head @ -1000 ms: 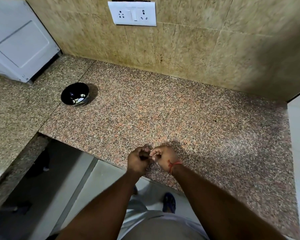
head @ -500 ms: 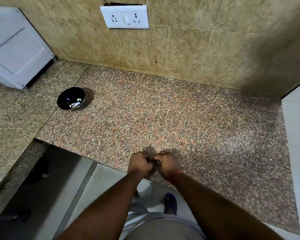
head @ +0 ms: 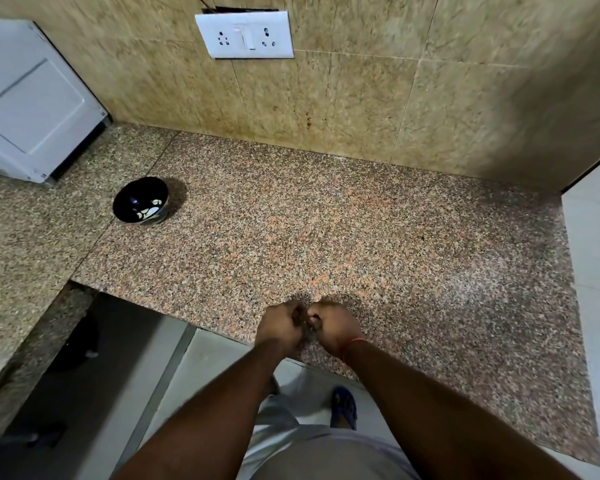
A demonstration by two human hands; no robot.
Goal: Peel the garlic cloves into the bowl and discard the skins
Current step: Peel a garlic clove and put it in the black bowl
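Note:
My left hand [head: 282, 327] and my right hand [head: 333, 325] are curled knuckle to knuckle over the near edge of the granite counter [head: 326, 220]. A small pale bit, probably a garlic clove [head: 313, 320], shows between the fingertips; most of it is hidden. A red thread circles my right wrist. Far to the left on the counter stands a black bowl [head: 127, 202] holding a few pale peeled cloves [head: 149, 211].
A white appliance [head: 32, 98] stands at the back left of the counter. A white socket plate [head: 245, 34] is on the tiled wall. Below the counter edge lie floor tiles and a blue sandal [head: 343, 407]. A white surface borders the counter's right side.
My fists have stayed pressed together, closing a little tighter over the clove. The view has tilted so the bowl and wall sit lower in frame. The bowl has not moved.

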